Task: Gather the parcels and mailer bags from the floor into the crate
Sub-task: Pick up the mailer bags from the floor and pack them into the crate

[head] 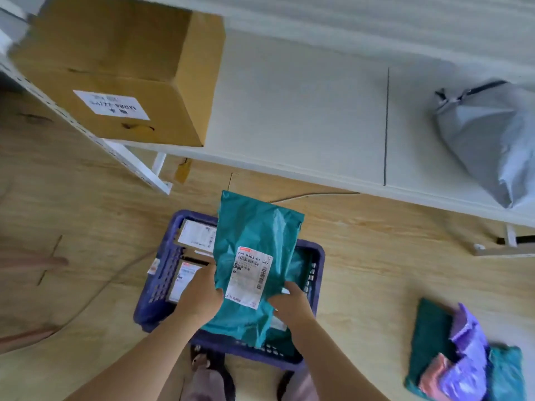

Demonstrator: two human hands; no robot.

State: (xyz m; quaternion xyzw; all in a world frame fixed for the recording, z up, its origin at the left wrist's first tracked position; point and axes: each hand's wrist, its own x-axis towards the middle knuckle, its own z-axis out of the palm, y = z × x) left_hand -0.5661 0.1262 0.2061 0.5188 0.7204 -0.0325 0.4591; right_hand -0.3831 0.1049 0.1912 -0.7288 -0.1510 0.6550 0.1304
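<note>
Head view looks down on a wooden floor with a low white shelf across the top. The shelf carries a cardboard box at its left end and a grey bag at its right. Just in front of the shelf sits the blue crate, already holding labelled parcels on its left side.

The teal mailer bag is held over the crate, standing on end and leaning away from the person, its lower end above the right half. The left grip pinches the bag's left edge and the right grip pinches its lower right edge, both closed on the plastic. A pile of mailer bags, teal, purple and pink, lies on the floor well to the right, not yet gathered.

The step in hand appears to be laying this bag in the crate. It is best tipped flat rather than dropped on end, so it settles beside the parcels and leaves room for the pile. Lowering the far end first should keep the slack plastic from folding over the rim. Keeping the white label upward leaves it readable. Both grips should let go only once the bag rests inside the walls.
</note>
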